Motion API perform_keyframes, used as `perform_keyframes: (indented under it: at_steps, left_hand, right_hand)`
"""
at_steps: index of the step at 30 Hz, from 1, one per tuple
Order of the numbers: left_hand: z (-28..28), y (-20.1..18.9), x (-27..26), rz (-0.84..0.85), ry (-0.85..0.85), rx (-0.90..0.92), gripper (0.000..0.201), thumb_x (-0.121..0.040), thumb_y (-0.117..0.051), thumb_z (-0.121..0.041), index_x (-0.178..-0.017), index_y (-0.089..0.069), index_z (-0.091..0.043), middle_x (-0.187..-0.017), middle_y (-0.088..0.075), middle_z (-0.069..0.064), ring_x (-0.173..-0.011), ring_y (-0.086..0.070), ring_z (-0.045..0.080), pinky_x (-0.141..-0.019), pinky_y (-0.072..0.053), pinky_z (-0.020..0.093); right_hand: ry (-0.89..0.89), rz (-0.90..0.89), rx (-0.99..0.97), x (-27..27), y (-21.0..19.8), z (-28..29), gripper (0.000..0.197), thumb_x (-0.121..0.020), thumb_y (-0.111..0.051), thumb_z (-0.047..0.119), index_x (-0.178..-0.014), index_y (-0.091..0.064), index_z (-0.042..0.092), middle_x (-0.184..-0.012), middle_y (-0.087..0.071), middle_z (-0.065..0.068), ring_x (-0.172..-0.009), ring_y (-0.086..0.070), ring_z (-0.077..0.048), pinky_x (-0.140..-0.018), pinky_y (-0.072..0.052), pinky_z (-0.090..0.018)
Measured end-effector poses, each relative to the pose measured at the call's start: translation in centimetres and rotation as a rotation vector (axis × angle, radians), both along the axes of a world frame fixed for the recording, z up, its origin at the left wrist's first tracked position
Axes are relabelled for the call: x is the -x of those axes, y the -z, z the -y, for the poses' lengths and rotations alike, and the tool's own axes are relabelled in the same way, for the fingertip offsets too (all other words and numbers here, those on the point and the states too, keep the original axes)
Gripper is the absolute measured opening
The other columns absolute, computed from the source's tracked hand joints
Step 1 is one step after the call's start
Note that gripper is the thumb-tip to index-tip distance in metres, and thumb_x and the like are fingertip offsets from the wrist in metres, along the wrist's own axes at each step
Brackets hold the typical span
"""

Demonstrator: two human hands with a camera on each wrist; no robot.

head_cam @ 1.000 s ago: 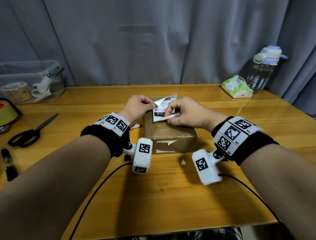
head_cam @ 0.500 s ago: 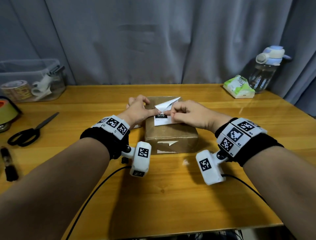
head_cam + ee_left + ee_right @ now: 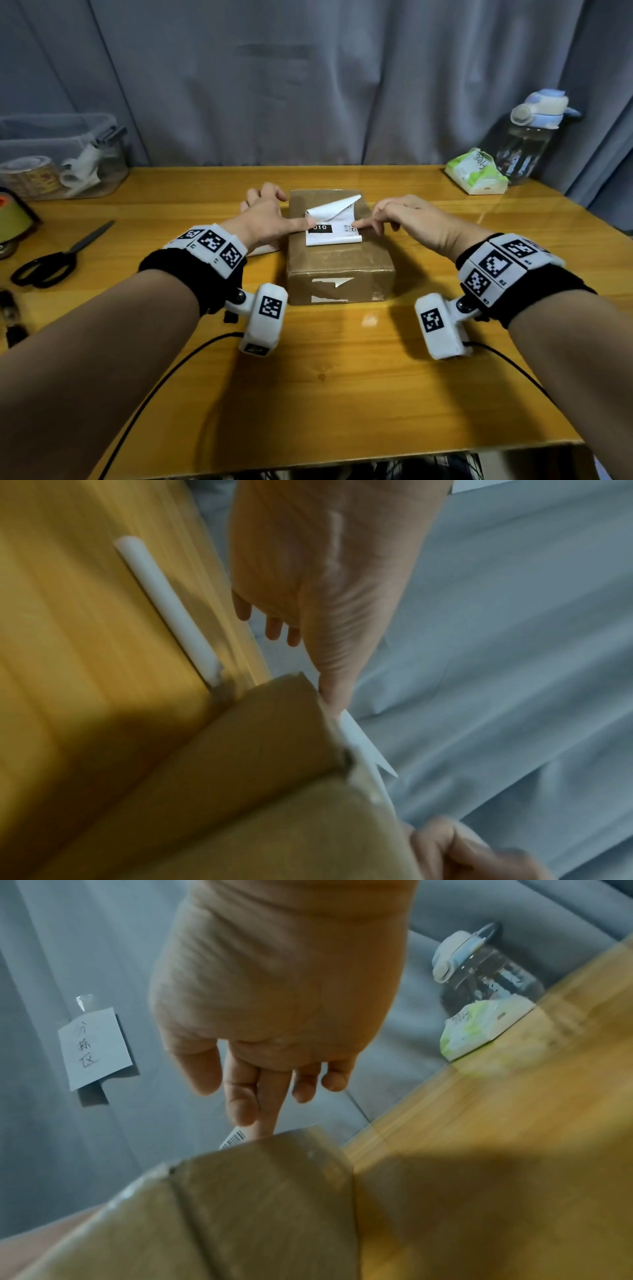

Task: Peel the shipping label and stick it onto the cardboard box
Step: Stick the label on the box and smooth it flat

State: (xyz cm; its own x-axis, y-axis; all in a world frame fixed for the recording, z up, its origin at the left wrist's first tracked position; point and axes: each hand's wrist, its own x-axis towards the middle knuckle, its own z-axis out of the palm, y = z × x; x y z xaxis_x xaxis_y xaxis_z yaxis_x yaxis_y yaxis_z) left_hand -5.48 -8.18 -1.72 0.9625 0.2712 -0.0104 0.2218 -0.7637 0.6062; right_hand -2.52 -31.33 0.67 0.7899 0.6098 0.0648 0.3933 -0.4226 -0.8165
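Grey curtains (image 3: 308,85) hang behind a yellow wooden tabletop (image 3: 342,377), and the cardboard box (image 3: 339,270) sits in the middle of it, right under both hands. On top of the box lies the shipping label (image 3: 330,233), white with black print. Its near part is flat on the box, but its far part curls up and back, just past the fingers. The left hand (image 3: 267,219) reaches in from the left side with one straight finger pressing the label's left edge, and the other fingers look loose and hold nothing. The right hand (image 3: 407,219) does the same from the right side, with a fingertip touching the label's right edge and its other fingers loosely bent. A white strip of paper (image 3: 164,601) lies on the tabletop just left of the left hand; it may be the peeled backing, but I cannot tell. Scissors (image 3: 51,260) lie far to the left of the left hand, and a water bottle (image 3: 531,137) and a tissue pack (image 3: 476,173) stand far off beyond the right hand. The label looks only half stuck, so the job now is smoothing it down. To do it well, both fingers should keep pressing and slide slowly away toward the curled part. Going slowly from the stuck part outward should push air out and stop wrinkles. If the curl folds onto itself, it could stick together.
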Motion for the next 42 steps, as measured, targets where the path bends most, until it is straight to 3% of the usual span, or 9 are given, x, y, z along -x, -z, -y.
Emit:
perform_keyframes:
  at_steps: [5, 8, 11, 16, 20, 24, 31, 37, 42]
  left_hand:
    - [2.4, -0.1, 0.0, 0.041, 0.042, -0.091, 0.077, -0.064, -0.071, -0.06, -0.121, -0.036, -0.022, -0.12, -0.031, 0.003, -0.117, -0.034, 0.023, -0.106, -0.034, 0.043]
    - [2.6, 0.0, 0.1, 0.008, 0.051, -0.1, 0.078, -0.064, -0.07, -0.062, -0.122, -0.034, -0.023, -0.111, -0.025, -0.001, -0.114, -0.033, 0.022, -0.106, -0.035, 0.043]
    - [1.6, -0.3, 0.6, -0.026, 0.066, -0.125, 0.08, -0.064, -0.07, -0.062, -0.124, -0.033, -0.023, -0.114, -0.026, 0.0, -0.112, -0.032, 0.02, -0.104, -0.035, 0.041]
    - [1.8, -0.9, 0.8, -0.006, 0.066, -0.204, 0.08, -0.063, -0.07, -0.064, -0.123, -0.034, -0.025, -0.128, -0.031, 0.004, -0.121, -0.034, 0.024, -0.101, -0.031, 0.042]
    - [3.0, -1.3, 0.2, -0.005, 0.058, -0.218, 0.086, -0.06, -0.069, -0.068, -0.125, -0.033, -0.025, -0.131, -0.031, 0.003, -0.124, -0.032, 0.024, -0.099, -0.028, 0.043]
    - [3.0, -1.1, -0.1, -0.018, 0.082, -0.215, 0.086, -0.059, -0.068, -0.07, -0.125, -0.033, -0.026, -0.131, -0.031, 0.003, -0.123, -0.033, 0.024, -0.099, -0.029, 0.043]
    - [2.8, -1.3, 0.8, -0.012, 0.246, -0.307, 0.081, -0.062, -0.067, -0.067, -0.125, -0.032, -0.029, -0.134, -0.028, 0.0, -0.12, -0.033, 0.022, -0.092, -0.029, 0.035]
    - [2.7, -0.9, 0.2, 0.071, 0.14, -0.27, 0.08, -0.061, -0.066, -0.07, -0.122, -0.036, -0.027, -0.13, -0.031, 0.002, -0.117, -0.035, 0.021, -0.092, -0.029, 0.035]
    - [2.9, -0.3, 1.6, -0.009, 0.247, -0.261, 0.072, -0.068, -0.063, -0.067, -0.123, -0.034, -0.03, -0.135, -0.027, 0.0, -0.12, -0.032, 0.02, -0.093, -0.027, 0.035]
  right_hand:
    - [-0.021, -0.028, -0.003, 0.1, 0.4, -1.8, 0.027, -0.08, -0.038, 0.016, -0.059, -0.054, 0.008, -0.073, -0.064, -0.001, -0.083, -0.062, -0.013, -0.058, -0.04, -0.011]
    - [-0.035, -0.052, -0.036, 0.3, 0.5, -1.8, 0.026, -0.079, -0.038, 0.016, -0.067, -0.055, 0.002, -0.073, -0.067, 0.005, -0.062, -0.056, 0.006, -0.058, -0.04, -0.01]
    - [-0.008, -0.037, -0.029, -0.1, 0.7, -0.6, 0.028, -0.087, -0.034, 0.003, -0.066, -0.053, 0.002, -0.102, -0.072, -0.017, -0.07, -0.06, 0.018, -0.054, -0.036, 0.0]
    - [0.04, -0.03, -0.033, -0.2, 0.9, -0.5, 0.022, -0.093, -0.043, 0.002, -0.088, -0.065, -0.001, -0.098, -0.07, -0.015, -0.081, -0.065, 0.003, -0.058, -0.042, 0.001]
    - [0.076, 0.031, -0.046, -0.3, 1.4, -1.0, 0.022, -0.089, -0.058, 0.006, -0.108, -0.068, 0.003, -0.105, -0.072, -0.018, -0.102, -0.066, -0.027, -0.091, -0.051, -0.022]
    - [0.093, 0.038, -0.112, -0.3, 1.9, -1.3, 0.022, -0.082, -0.066, 0.003, -0.104, -0.069, 0.003, -0.099, -0.071, -0.012, -0.085, -0.065, -0.01, -0.086, -0.052, -0.018]
    - [0.052, 0.087, -0.072, -0.6, 2.1, -1.2, 0.028, -0.081, -0.066, -0.002, -0.109, -0.067, -0.002, -0.107, -0.07, -0.012, -0.091, -0.064, -0.01, -0.089, -0.049, -0.014]
    - [0.079, 0.124, -0.093, -0.8, 2.4, -1.5, 0.023, -0.08, -0.068, 0.0, -0.103, -0.07, -0.001, -0.096, -0.071, -0.007, -0.081, -0.063, -0.003, -0.08, -0.05, -0.009]
    - [0.111, 0.151, -0.129, -0.7, 2.8, -1.7, 0.021, -0.078, -0.071, 0.003, -0.099, -0.072, 0.001, -0.094, -0.072, -0.011, -0.082, -0.063, -0.01, -0.087, -0.051, -0.022]
